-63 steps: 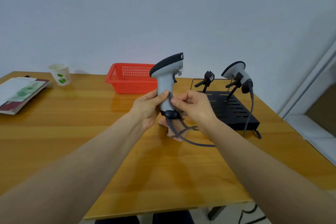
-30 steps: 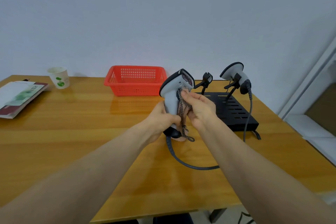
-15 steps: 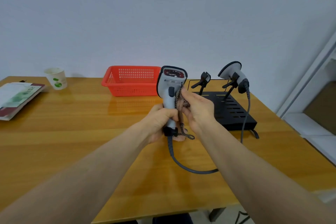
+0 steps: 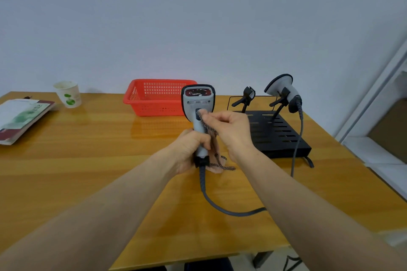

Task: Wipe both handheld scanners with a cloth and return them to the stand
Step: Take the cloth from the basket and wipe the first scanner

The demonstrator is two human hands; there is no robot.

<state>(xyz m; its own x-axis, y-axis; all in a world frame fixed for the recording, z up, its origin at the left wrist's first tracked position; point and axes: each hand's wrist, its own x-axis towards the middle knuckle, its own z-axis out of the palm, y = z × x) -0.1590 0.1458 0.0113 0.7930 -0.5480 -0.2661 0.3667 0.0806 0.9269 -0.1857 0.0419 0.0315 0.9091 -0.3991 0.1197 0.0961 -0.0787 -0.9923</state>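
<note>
My left hand [image 4: 191, 149] grips the handle of a grey handheld scanner [image 4: 198, 103], held upright with its red window facing me. A grey cable [image 4: 220, 207] trails from its base across the table. My right hand [image 4: 229, 130] pinches a pinkish cloth with a dark woven edge [image 4: 214, 158] and presses it against the scanner's trigger area. The cloth hangs down to the tabletop. A second grey scanner [image 4: 279, 86] sits in the right cradle of the black stand [image 4: 279, 136]. The stand's left cradle [image 4: 245, 98] holds nothing.
A red plastic basket [image 4: 154, 99] stands behind the scanner. A paper cup [image 4: 68, 94] and a booklet [image 4: 19, 119] lie at the far left of the wooden table [image 4: 77, 160]. The second scanner's cable [image 4: 297, 138] hangs over the stand's right side.
The scanner has turned in my left hand from side-on to facing me. My right hand has moved the cloth from the handle's base up to the trigger area.
</note>
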